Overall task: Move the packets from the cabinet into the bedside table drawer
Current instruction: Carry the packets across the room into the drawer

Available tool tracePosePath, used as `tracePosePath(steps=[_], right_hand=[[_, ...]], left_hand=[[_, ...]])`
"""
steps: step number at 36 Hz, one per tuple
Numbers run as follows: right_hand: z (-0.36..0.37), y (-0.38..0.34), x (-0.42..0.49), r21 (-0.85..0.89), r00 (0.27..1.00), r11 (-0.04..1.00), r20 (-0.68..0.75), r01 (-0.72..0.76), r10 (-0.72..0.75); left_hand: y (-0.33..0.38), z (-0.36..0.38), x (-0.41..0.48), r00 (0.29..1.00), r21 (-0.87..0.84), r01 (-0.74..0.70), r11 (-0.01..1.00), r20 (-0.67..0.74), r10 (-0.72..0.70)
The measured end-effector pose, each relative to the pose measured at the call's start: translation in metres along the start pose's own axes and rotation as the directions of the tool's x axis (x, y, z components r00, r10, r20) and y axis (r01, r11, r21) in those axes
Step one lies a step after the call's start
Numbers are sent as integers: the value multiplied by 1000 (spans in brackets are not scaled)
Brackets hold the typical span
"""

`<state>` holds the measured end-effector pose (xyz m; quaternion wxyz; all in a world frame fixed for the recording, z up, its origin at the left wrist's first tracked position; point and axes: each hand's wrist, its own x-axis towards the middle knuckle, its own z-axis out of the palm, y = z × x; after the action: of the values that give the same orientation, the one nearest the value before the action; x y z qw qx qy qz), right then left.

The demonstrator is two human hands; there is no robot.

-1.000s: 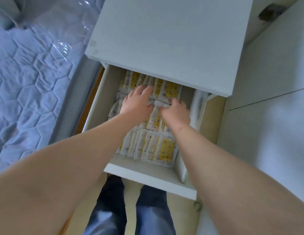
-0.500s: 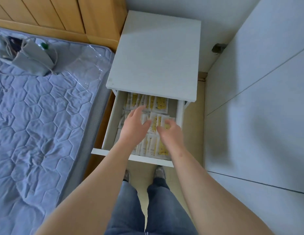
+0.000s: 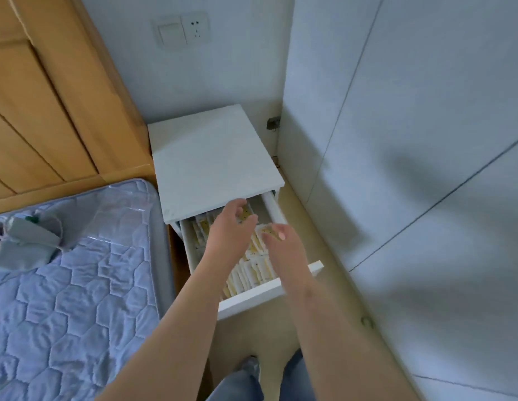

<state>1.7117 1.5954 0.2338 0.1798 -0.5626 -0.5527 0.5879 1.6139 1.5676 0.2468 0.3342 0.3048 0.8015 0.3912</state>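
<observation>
From the camera on your head, you look down at the white bedside table [image 3: 211,160] in the corner. Its drawer [image 3: 252,298] is pulled out toward you. The packets [image 3: 253,272] are inside the drawer, white and yellow, standing close together in rows.

Your left hand [image 3: 231,230] is over the back part of the drawer, above the packets. Its fingers are bent a little and loose, and it holds nothing. Your right hand [image 3: 283,247] is just beside it, over the right side of the drawer. Its fingers are loose too, with nothing in them. The picture is a bit blurry there.

The bed [image 3: 64,299] with its blue quilted cover is on your left, touching the table's side. The white cabinet [image 3: 425,169] doors are on your right, and they look closed. Your legs in jeans [image 3: 240,383] show at the bottom.
</observation>
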Motion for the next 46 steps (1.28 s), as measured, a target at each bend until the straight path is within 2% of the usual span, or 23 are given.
tracePosePath(steps=[5, 9, 15, 21, 27, 33, 39, 46], right_hand=[[-38, 12, -47, 170, 978, 985, -207, 11, 24], [-87, 21, -89, 282, 924, 958, -377, 52, 61], [-179, 61, -182, 355, 747, 910, -660, 214, 82], [-269, 125, -319, 364, 522, 871, -839, 329, 153], [-333, 196, -460, 369, 258, 810, -926, 457, 276], [-362, 259, -585, 333, -28, 770, -910, 545, 414], [-366, 328, -689, 301, -314, 745, -767, 595, 560], [-379, 401, -783, 283, -522, 719, -528, 635, 669]], left_hand=[[26, 23, -40, 983, -12, -111, 994, 145, 112], [57, 58, -83, 944, -38, -213, 976, 249, 216], [105, 127, -185, 801, -162, -393, 905, 423, 423], [131, 201, -328, 650, -332, -354, 874, 585, 485], [135, 261, -473, 432, -425, -304, 853, 736, 521], [127, 311, -610, 130, -440, -267, 857, 865, 484], [97, 358, -739, -184, -376, -255, 891, 923, 337], [63, 415, -878, -450, -343, -290, 894, 873, 189]])
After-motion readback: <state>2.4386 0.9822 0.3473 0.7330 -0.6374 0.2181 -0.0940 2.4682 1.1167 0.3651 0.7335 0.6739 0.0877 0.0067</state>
